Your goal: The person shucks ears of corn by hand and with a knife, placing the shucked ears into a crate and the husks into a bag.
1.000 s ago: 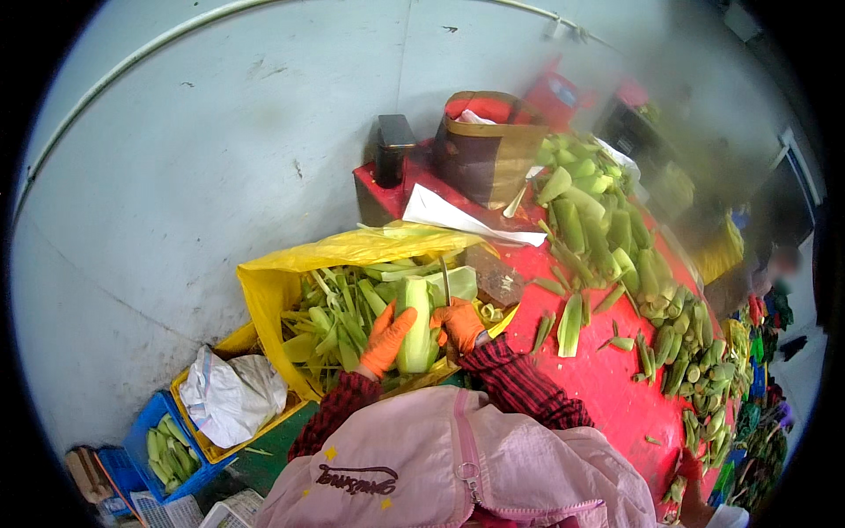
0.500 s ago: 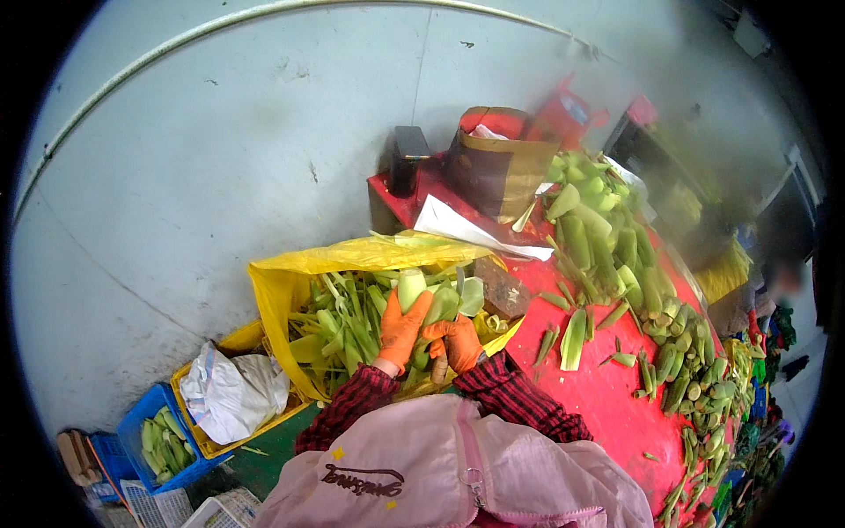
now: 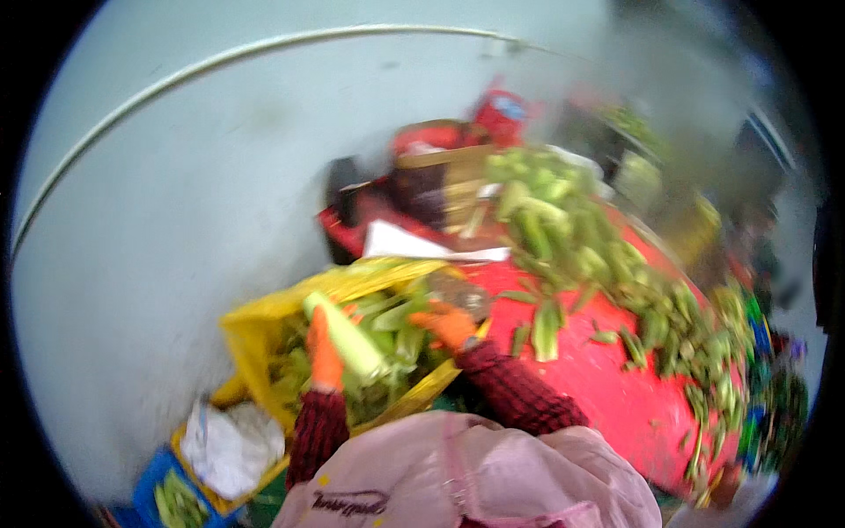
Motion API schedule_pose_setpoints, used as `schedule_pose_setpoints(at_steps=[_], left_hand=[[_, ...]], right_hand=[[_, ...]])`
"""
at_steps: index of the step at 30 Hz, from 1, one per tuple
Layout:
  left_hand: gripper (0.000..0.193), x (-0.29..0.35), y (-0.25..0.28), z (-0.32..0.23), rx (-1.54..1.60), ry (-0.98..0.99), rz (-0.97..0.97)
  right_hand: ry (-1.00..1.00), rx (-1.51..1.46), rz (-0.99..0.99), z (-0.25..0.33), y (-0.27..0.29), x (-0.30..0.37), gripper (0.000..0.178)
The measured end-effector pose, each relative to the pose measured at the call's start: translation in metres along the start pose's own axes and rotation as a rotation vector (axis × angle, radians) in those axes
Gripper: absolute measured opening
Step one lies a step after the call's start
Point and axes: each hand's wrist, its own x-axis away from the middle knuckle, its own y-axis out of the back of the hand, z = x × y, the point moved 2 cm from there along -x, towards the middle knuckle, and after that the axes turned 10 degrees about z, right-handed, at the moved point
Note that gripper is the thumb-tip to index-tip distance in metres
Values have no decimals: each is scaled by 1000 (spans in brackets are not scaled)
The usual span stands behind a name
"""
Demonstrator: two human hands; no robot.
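My left hand (image 3: 325, 354), in an orange glove, is closed around a pale green vegetable shoot (image 3: 350, 341) above the yellow bag. The shoot slants, its upper end to the left and its lower end towards me. My right hand (image 3: 446, 325), also gloved in orange, is apart from it at the bag's right side. Motion smears its fingers, so I cannot tell whether it holds anything. Below both hands, the open yellow bag (image 3: 255, 339) contains loose green leaves and peelings (image 3: 396, 319).
A red-covered table (image 3: 581, 387) on the right carries a long heap of green shoots (image 3: 550, 233). Behind the bag are a white sheet (image 3: 393, 240), a brown paper bag (image 3: 466, 180) and a black box (image 3: 345, 187). White sacking (image 3: 231, 444) and a blue crate (image 3: 158, 471) stand lower left.
My hands have moved apart, the left one carrying the shoot leftward and tilting it. The view has swung, shifting the table and its heap leftward in the picture.
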Motion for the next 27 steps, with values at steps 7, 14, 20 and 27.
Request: schedule_pose_setpoints(at_steps=[7, 14, 20, 27], left_hand=[[59, -1, 6, 16, -202, 130, 324], [70, -6, -11, 38, -153, 144, 519], [54, -11, 8, 60, -170, 210, 420], [60, 12, -62, 62, -500, -32, 51]], right_hand=[[274, 95, 452, 81, -47, 19, 63], [166, -100, 453, 60, -21, 14, 49], [93, -10, 277, 37, -26, 4, 34], [547, 522, -68, -24, -28, -17, 15]])
